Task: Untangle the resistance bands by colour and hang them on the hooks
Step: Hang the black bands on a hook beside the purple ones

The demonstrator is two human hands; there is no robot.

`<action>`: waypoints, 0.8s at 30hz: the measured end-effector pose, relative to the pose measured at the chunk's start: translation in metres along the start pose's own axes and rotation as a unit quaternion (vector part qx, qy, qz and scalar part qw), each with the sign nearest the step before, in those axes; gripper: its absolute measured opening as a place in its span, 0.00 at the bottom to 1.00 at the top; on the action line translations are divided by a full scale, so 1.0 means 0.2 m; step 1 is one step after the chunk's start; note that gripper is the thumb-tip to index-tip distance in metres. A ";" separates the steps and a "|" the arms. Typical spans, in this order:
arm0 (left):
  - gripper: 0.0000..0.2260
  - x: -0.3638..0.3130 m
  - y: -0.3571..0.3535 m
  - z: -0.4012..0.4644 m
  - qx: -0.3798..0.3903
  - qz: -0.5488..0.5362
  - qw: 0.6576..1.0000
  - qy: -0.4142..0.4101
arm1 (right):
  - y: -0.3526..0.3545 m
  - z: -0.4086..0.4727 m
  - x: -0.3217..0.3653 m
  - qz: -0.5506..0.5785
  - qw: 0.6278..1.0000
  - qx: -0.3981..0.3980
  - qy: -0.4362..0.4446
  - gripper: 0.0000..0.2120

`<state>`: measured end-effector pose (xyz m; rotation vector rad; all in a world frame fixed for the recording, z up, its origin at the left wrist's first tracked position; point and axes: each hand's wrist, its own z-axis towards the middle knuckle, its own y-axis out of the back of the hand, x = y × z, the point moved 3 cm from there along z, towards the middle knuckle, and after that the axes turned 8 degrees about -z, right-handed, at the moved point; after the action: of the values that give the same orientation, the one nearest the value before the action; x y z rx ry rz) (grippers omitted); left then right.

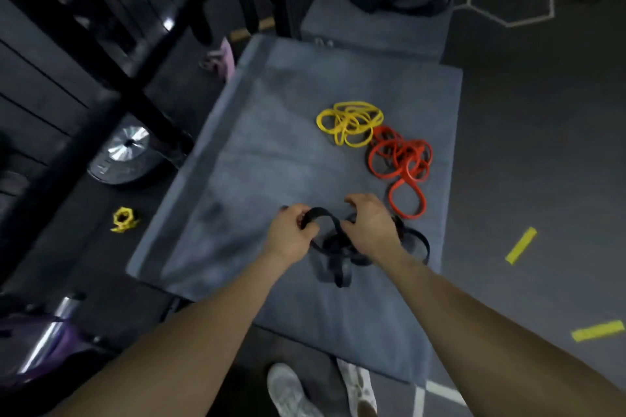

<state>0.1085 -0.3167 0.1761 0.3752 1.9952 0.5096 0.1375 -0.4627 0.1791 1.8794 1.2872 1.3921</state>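
Head view, dim and blurred. Black bands [342,247] on the grey mat [257,152], partly hidden under both wrists; count unclear. Left hand [291,230] curls round one black loop; right hand [369,223] pinches the tangle, fingertips hard to see. Two other piles beyond: yellow bands [350,123], red bands [401,162], touching.
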 end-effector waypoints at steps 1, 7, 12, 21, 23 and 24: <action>0.12 -0.07 0.09 0.00 -0.008 -0.004 1.000 -0.016 | 0.06 0.00 0.10 -0.001 1.000 0.009 0.023 0.24; 0.06 -0.48 0.70 -0.16 -0.036 0.027 0.993 -0.114 | 0.40 -0.06 0.71 -0.002 0.988 0.016 0.153 0.22; 0.06 -0.75 1.22 -0.41 -0.099 0.040 0.981 -0.164 | 0.74 -0.20 1.23 -0.008 0.965 -0.028 0.259 0.06; 0.11 -1.13 1.97 -0.85 -0.271 -0.013 0.943 -0.195 | 1.27 -0.55 2.02 0.025 0.897 -0.070 0.437 0.05; 0.12 -1.21 2.09 -0.96 -0.299 -0.011 0.932 -0.203 | 1.38 -0.64 2.15 0.035 0.877 -0.088 0.472 0.07; 0.12 -1.25 2.14 -1.01 -0.307 -0.017 0.930 -0.202 | 1.43 -0.68 2.22 0.048 0.865 -0.100 0.489 0.09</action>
<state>0.0603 -0.1024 0.6652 0.0434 1.3542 0.9188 0.1494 -0.2234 0.6689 1.0678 1.3560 2.5835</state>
